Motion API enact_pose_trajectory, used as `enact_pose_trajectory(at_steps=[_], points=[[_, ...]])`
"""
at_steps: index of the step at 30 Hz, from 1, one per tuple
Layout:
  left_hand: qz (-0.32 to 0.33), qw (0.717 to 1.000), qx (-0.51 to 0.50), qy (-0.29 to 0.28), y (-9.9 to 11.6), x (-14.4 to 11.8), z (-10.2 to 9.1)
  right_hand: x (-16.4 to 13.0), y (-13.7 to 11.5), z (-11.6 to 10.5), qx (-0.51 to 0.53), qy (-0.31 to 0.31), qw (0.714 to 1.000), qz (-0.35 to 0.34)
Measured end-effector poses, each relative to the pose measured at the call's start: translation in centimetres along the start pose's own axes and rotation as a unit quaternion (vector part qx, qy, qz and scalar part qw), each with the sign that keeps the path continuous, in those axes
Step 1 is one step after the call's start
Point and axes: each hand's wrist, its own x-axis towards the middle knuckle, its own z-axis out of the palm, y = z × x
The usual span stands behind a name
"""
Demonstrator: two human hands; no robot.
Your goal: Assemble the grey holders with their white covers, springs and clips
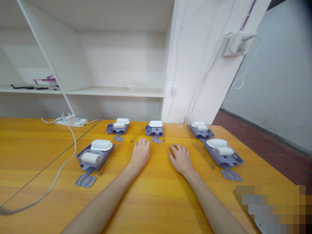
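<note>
My left hand (141,152) rests palm down on the wooden table (156,201), fingers loosely bent and lying on the surface, nothing seen in it. To its right, my right hand (180,159) lies palm down with fingers apart, holding nothing. Just beyond my left hand are a grey-purple plastic housing (156,131) with a white oval piece (156,123) on top, flat slotted plates (156,140) and a coil spring (137,134). A larger-looking housing (84,165) sits left of my left hand. Right of my right hand, another housing (226,159) carries a white cylinder (224,151), beside a spring (204,155).
Similar sets stand at the back left (120,128) and back right (202,131). A power strip (71,121) trails a white cable (64,165) over the table's left side. White shelving (114,91) rises behind, beside a wall with a socket (235,45).
</note>
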Motion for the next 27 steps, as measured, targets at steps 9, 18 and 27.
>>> enact_pose_trajectory(at_steps=[9,18,27], points=[[0.003,1.0,0.003,0.002,-0.02,-0.04,0.01,0.03,-0.1,-0.1,-0.002,-0.003,1.0,0.001],[0.007,1.0,-0.013,0.016,0.11,-0.07,-0.49,0.04,0.0,0.17,-0.002,0.003,1.0,0.0],[-0.001,1.0,-0.025,0.012,0.14,-0.09,-0.53,0.03,0.01,0.1,-0.002,0.001,1.0,0.001]])
